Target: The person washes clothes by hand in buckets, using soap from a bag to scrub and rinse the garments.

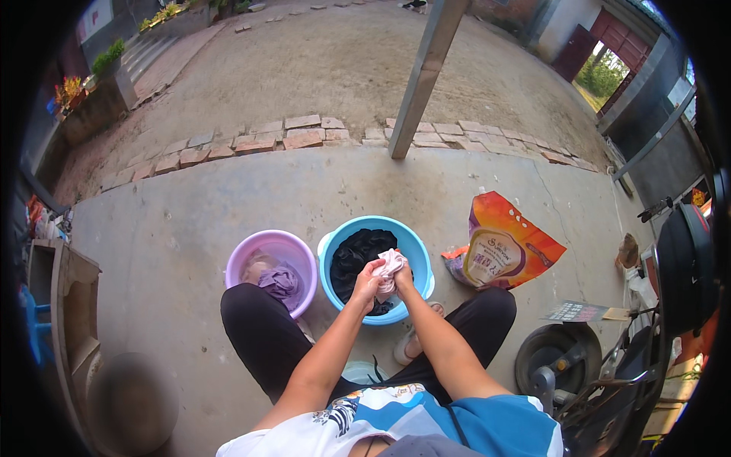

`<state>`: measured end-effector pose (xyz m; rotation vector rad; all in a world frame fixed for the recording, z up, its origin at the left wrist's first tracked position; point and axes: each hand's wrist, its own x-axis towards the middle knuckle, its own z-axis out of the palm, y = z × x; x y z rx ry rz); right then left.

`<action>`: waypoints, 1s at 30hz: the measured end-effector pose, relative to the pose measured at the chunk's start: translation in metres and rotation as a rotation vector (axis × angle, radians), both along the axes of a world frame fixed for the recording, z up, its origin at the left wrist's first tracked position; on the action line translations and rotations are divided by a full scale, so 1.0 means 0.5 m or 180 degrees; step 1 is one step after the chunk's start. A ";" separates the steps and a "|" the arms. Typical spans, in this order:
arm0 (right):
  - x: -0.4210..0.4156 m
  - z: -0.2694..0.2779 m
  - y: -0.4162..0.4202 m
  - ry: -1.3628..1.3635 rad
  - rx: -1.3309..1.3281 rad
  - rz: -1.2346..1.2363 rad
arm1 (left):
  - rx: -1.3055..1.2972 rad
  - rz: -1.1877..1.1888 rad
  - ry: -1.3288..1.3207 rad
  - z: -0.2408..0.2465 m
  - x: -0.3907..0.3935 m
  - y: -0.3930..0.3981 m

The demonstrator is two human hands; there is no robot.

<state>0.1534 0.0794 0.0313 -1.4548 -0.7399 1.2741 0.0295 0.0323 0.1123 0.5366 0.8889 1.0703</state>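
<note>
Both of my hands grip a bunched pale pink cloth (390, 268) above a blue plastic basin (421, 251). My left hand (367, 282) holds its left side, and my right hand (404, 278) holds the right side. Below the cloth, dark wet fabric (360, 257) fills much of the blue basin. To the left stands a pink-purple plastic basin (229, 268), close beside the blue one. Inside it lie a purple cloth (280, 283) and a beige cloth (258, 265). My left knee covers part of this basin's near rim.
An orange and purple detergent bag (508, 245) stands on the concrete floor (171, 245) at the right. Behind it, nearer me, is a scooter wheel (557, 354). A wooden cabinet (63, 308) stands at the left. Ahead are a post (425, 80) and a brick edging (302, 137).
</note>
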 end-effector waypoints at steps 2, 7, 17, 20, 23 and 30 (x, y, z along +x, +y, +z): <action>-0.072 0.105 -0.015 0.0936 -0.0144 0.0174 | -0.0024 0.0346 0.0535 -0.013 -0.029 0.000; -0.075 0.134 -0.020 0.0297 0.0016 0.0787 | 0.0049 0.0102 0.0767 -0.020 -0.015 -0.002; -0.161 0.079 -0.079 -0.0338 0.0419 0.0503 | -0.1361 -0.0048 -0.1491 -0.109 -0.067 -0.004; -0.206 0.058 -0.121 -0.0976 0.0916 0.0616 | -0.0326 -0.0439 -0.2540 -0.186 -0.052 0.009; -0.234 0.149 -0.163 -0.0735 0.0720 0.0559 | -0.0095 -0.0346 -0.2785 -0.242 -0.075 0.009; -0.095 0.064 -0.065 -0.2297 0.1032 -0.0063 | -0.0563 0.0262 -0.1631 -0.179 -0.014 0.010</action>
